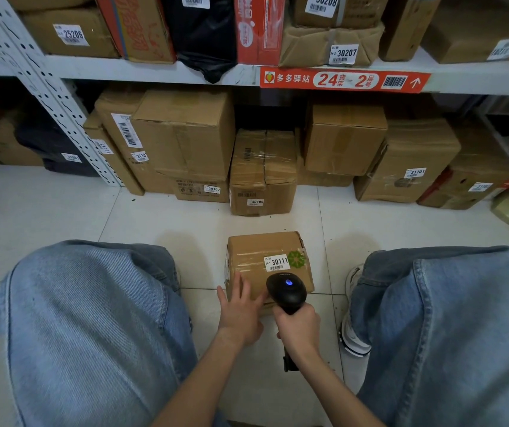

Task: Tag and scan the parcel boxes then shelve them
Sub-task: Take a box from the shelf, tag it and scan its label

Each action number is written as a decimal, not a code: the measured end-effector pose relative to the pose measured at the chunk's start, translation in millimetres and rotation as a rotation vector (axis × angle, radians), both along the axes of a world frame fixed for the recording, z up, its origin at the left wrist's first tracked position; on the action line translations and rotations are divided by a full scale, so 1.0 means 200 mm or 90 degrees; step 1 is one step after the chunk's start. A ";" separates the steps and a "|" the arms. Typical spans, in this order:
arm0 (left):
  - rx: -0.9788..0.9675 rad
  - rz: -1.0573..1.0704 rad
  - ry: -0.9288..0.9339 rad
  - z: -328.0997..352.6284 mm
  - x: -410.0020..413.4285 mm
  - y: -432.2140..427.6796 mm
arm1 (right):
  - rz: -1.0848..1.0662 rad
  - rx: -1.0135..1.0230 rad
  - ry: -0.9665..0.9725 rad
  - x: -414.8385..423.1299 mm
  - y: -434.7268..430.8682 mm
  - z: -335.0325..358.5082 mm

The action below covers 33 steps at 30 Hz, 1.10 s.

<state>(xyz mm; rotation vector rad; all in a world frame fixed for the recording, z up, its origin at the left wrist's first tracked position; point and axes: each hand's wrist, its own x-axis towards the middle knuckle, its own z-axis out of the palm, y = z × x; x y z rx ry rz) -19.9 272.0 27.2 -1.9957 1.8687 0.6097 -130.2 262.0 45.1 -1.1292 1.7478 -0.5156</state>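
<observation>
Tiled floor, box under left hand — scanner above

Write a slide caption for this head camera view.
Left hand rests on tagged box 30111 on the floor while right hand holds the scanner over it.

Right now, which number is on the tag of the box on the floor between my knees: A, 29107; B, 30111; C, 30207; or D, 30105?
B: the white tag on top of the box, just ahead of the scanner, reads 30111.
</observation>
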 end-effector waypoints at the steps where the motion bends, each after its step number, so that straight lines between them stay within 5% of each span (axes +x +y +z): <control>1: -0.001 0.002 0.003 0.00 0.00 0.00 | 0.000 0.002 0.001 0.00 0.00 0.00; 12: -0.041 0.076 0.089 0.00 0.02 -0.03 | -0.076 0.037 -0.097 -0.02 -0.14 0.03; 20: -0.281 0.667 0.567 0.07 0.17 -0.28 | -0.200 0.061 -0.233 -0.16 -0.59 0.09; 24: -0.147 0.883 0.642 0.08 0.31 -0.42 | -0.166 0.095 -0.172 -0.17 -0.80 0.05; 33: 0.174 0.903 0.690 -0.02 0.37 -0.58 | 0.078 0.328 -0.120 -0.19 -0.97 -0.08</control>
